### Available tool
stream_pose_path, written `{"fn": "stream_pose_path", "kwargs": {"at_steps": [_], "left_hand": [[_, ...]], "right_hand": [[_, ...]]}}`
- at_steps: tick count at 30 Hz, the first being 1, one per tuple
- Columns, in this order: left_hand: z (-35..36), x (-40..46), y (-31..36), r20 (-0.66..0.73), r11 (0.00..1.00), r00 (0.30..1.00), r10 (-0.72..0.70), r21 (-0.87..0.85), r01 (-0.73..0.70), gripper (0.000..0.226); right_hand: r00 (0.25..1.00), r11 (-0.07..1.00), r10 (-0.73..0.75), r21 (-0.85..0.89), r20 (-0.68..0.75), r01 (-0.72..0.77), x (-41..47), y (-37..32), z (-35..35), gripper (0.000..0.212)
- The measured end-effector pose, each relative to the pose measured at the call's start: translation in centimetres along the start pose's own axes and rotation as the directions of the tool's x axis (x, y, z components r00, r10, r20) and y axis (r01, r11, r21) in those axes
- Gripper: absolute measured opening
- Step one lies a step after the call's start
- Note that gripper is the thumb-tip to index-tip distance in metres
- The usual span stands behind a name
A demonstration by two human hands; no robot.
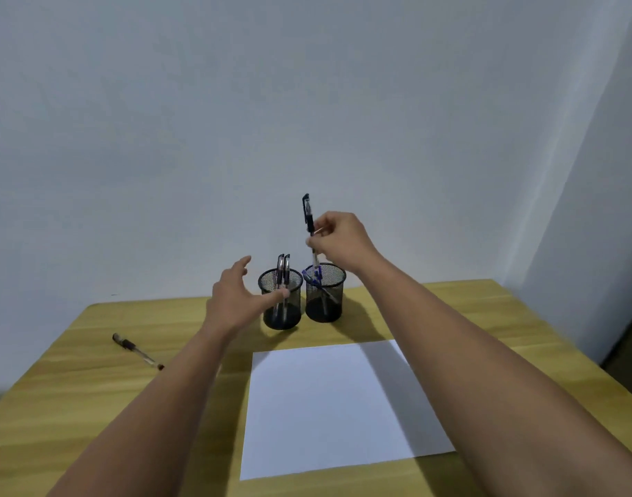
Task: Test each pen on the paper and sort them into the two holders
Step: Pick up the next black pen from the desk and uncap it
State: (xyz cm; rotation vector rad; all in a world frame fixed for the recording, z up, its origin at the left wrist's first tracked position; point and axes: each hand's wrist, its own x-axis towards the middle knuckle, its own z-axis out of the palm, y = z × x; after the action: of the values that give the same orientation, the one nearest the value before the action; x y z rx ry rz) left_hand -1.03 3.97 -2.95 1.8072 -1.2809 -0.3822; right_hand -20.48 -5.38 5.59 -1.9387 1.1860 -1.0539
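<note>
Two black mesh holders stand side by side at the back of the wooden table. The left holder [271,312] has two dark pens upright in it. The right holder [334,299] contains blue-capped pens. My right hand [337,238] pinches a black-capped pen [308,215] held upright, its lower end inside the right holder's mouth. My left hand [235,294] hovers with spread fingers just left of the left holder, its thumb against the mesh. A white sheet of paper [328,403] lies in front of the holders.
One dark-capped pen [137,350] lies loose on the table [74,389] at the left, near the edge. A pale wall rises right behind the holders, and the table's right edge runs close to a side wall.
</note>
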Motion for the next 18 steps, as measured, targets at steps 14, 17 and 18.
{"fn": "stream_pose_path", "kwargs": {"at_steps": [14,17,18], "left_hand": [[4.5,1.9,-3.9,-0.008,0.980,1.000,-0.026,0.198,0.027,0.082],[2.8,1.1,-4.0,0.033,0.995,0.999,-0.025,0.097,0.022,0.083],[2.0,0.7,-4.1,0.034,0.997,0.999,-0.028,0.069,0.025,0.079]], "right_hand": [[1.000,0.945,0.009,-0.327,-0.012,-0.012,2.4,1.8,8.6,0.043],[0.998,0.953,-0.042,-0.301,-0.038,0.029,1.8,0.7,8.1,0.042],[0.997,0.957,-0.059,-0.286,-0.040,0.045,1.4,0.2,7.9,0.038]]}}
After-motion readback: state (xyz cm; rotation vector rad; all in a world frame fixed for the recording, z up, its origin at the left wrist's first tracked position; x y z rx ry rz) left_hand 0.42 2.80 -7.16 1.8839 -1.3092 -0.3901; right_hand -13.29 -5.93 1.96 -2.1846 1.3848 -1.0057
